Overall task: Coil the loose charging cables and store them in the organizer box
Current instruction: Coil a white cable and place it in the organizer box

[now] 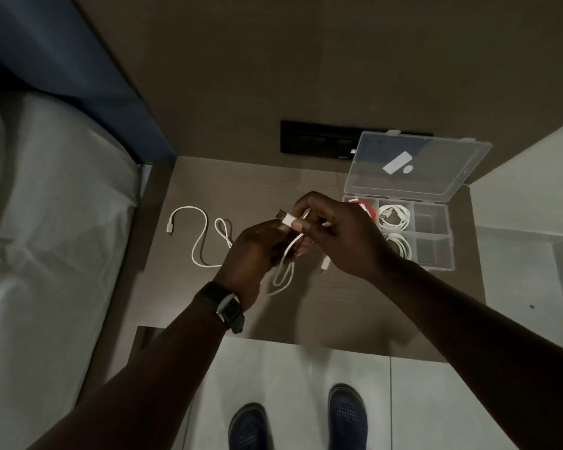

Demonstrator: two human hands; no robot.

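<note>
Both hands hold one white charging cable (284,274) above the small table. My left hand (257,251) grips it below the USB plug, and my right hand (335,232) pinches it beside the plug. Its loops hang under my hands, with a small connector dangling under my right hand. A second white cable (198,235) lies loose on the table to the left. The clear organizer box (436,266) sits at the right with its lid (416,164) up. It holds a coiled red cable (369,207) and two coiled white cables (394,216).
The brown table (355,303) stands against a brown wall carrying a black socket panel (316,138). A bed with a white sheet (52,222) lies on the left. Two right-hand box compartments (433,235) look empty. My dark shoes (346,417) stand on the light tiled floor below.
</note>
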